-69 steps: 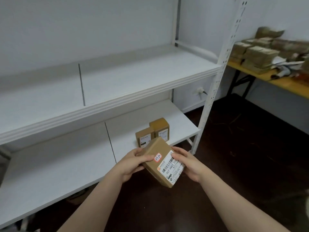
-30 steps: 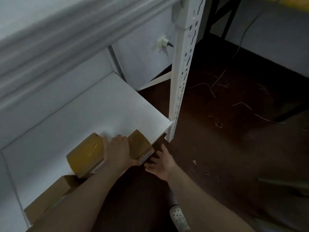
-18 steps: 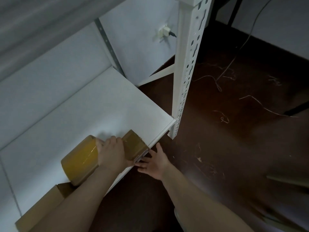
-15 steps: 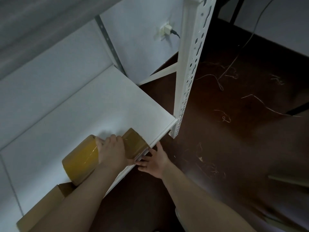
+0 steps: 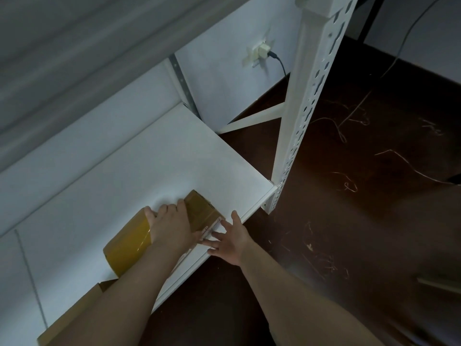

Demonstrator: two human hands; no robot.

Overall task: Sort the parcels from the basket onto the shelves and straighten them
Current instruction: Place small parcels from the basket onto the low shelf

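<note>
Two hands square up parcels at the front of the white lower shelf (image 5: 174,158).

The left hand (image 5: 172,228) lies flat across the tops of a small brown cardboard parcel (image 5: 202,208) and a glossy tape-wrapped yellow-brown parcel (image 5: 127,245) that stand side by side at the shelf's front edge. Its grip is loose, with the fingers stretched to the far edges. The right hand (image 5: 230,239), fingers spread and straight, touches the small parcel's labelled front face. Another brown cardboard box (image 5: 74,318) sits further left on the shelf, and a perforated white upright post (image 5: 306,108) stands at the shelf's right corner.
</note>
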